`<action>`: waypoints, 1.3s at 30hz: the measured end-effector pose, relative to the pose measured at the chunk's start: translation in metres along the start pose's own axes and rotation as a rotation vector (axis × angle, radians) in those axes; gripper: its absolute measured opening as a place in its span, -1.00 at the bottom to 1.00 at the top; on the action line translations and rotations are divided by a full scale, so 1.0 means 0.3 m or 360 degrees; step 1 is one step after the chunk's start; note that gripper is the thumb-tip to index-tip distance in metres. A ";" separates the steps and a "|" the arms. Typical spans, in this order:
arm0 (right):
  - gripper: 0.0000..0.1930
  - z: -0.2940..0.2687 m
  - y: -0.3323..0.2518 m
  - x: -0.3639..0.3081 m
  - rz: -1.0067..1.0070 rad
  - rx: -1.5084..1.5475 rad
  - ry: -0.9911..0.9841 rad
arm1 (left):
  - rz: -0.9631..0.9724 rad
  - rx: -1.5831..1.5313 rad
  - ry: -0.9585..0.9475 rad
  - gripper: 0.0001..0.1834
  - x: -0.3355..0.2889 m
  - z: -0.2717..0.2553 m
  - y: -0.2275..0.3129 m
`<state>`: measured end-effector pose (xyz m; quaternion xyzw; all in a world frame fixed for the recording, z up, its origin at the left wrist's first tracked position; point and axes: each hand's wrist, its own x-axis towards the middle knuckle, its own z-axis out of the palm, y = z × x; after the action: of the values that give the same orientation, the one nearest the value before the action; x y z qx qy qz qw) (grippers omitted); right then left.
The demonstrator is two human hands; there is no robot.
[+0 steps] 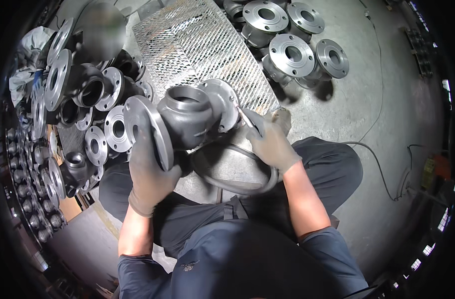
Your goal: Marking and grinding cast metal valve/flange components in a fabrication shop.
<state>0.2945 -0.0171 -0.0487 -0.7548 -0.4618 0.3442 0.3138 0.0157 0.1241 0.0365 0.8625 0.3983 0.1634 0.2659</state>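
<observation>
A dark grey cast valve body [185, 115] with a round open neck on top and a machined flange at each end lies in front of me, over the near end of a metal plate. My gloved left hand [152, 169] grips its left flange, fingers over the flange face. My gloved right hand [273, 142] is closed around a thin, light pen-like tool [246, 117]. The tool's tip is at the edge of the right flange; whether it touches cannot be made out. What kind of tool it is does not show clearly.
The patterned metal plate [202, 45] extends away from me. More flanged valve bodies [83, 87] are piled at the left, others [292, 55] stand at the far right. A thick hose [237, 190] loops between my legs. A cable [379, 172] runs across the floor at the right.
</observation>
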 end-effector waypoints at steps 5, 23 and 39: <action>-0.40 -0.001 0.015 -0.117 0.0082 0.0327 -0.0015 | -0.0544 -0.0641 0.0445 0.21 0.101 -0.043 0.091; -0.46 0.058 0.031 -0.047 0.0156 0.0430 -0.0124 | 0.0228 0.0304 0.0284 0.12 -0.015 0.014 -0.005; -0.43 0.035 0.015 0.016 0.0115 -0.0040 -0.0284 | 0.0048 0.0244 0.0205 0.12 -0.059 -0.004 -0.023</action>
<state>0.2897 -0.0127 -0.0594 -0.7412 -0.4647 0.4154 0.2492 -0.0001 0.1144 0.0322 0.8739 0.4129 0.1916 0.1705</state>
